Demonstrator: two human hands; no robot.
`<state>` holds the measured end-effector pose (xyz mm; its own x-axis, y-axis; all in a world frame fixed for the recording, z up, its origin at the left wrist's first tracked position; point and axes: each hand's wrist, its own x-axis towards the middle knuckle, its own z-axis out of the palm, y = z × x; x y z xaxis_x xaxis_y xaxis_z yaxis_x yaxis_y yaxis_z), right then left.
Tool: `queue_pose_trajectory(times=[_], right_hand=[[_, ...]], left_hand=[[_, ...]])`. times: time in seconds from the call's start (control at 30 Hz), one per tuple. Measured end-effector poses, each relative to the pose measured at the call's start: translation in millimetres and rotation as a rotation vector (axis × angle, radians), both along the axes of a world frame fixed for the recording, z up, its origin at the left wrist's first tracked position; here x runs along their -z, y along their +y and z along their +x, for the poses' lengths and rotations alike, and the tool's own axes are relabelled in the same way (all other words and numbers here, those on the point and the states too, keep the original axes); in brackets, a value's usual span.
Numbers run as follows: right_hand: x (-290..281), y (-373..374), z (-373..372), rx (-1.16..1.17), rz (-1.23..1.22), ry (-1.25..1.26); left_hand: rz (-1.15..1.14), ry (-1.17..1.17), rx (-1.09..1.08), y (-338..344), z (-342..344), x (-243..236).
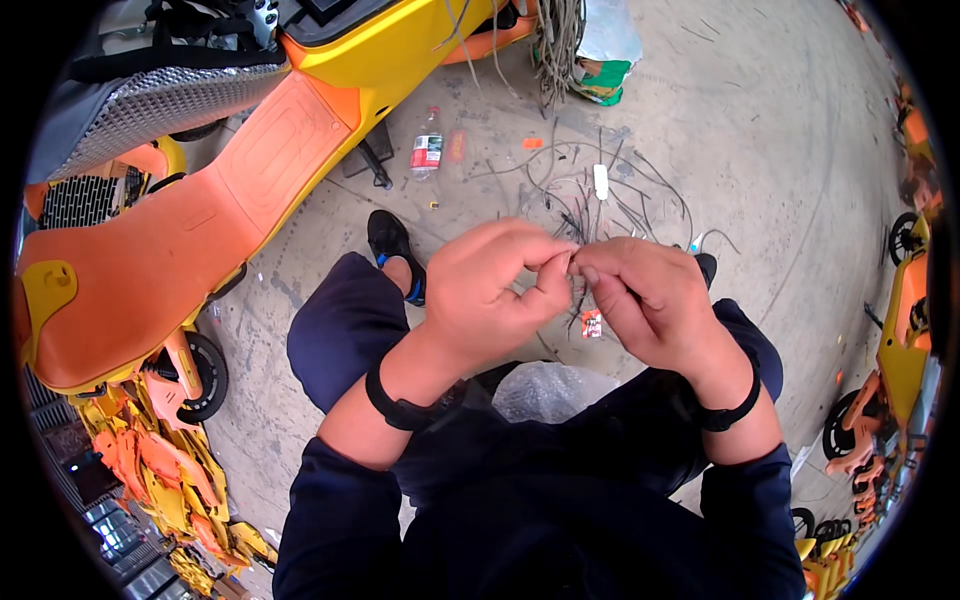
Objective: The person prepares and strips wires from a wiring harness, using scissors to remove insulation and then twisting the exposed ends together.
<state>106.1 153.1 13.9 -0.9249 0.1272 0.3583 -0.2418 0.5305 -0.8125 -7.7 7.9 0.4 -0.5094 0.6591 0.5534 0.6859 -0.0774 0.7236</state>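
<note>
My left hand (492,290) and my right hand (655,300) meet fingertip to fingertip in front of me, above the floor. Both are closed in a pinch, thumb against forefinger. Whatever sits between the fingertips is too small to make out. Beyond and below them, a loose heap of cut grey and black wires (600,205) lies spread on the concrete. A white oblong piece (600,182) rests among these wires. Just under the hands shows a small red and white packet (591,323).
A yellow and orange scooter (285,150) stands at the left. Nearby lies a plastic bottle (427,145) with a red label. A bundle of wires (557,50) hangs at the top. Bubble wrap (552,390) is between my legs. Yellow and orange body parts (160,470) are piled lower left.
</note>
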Motion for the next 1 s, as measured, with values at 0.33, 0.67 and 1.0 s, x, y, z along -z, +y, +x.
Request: queue_pose_trajectory(times=[0.33, 0.67, 1.0], right_hand=[[1.0, 4.5, -0.5, 0.004, 0.035, 0.021], [-1.6, 2.8, -1.4, -0.024, -0.013, -0.011], [-1.7, 6.2, -1.6, -0.025, -0.018, -0.027]], left_hand=[[0.02, -0.001, 0.041, 3.3, -1.0, -0.6], [0.076, -0.076, -0.005, 2.5, 2.8, 0.7], [0.02, -0.125, 0.058, 0.9, 0.1, 0.6]])
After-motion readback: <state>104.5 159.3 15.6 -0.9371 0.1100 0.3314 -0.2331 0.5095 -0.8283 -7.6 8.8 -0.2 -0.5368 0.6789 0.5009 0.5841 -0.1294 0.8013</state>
